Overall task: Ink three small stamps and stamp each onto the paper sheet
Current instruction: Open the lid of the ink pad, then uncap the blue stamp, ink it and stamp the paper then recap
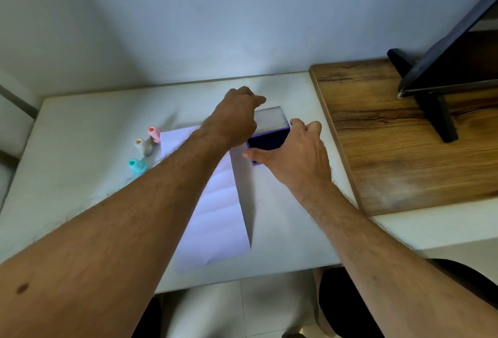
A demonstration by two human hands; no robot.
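A purple ink pad point(265, 141) sits on the white table point(80, 127), its clear lid point(270, 117) tilted up and open. My left hand point(237, 116) grips the lid's left edge. My right hand point(293, 151) holds the pad's base, thumb along its front edge and fingers at its right side. A white folded paper sheet point(218, 211) lies under my left forearm, partly hidden. Three small stamps stand left of the sheet: pink point(154, 132), beige point(142, 145) and teal point(137, 166).
A wooden board point(390, 143) lies on the table's right side, bearing a black stand point(436, 111) with a dark screen point(458, 49). A pale wall rises behind the table. My knees and the tiled floor show below the front edge.
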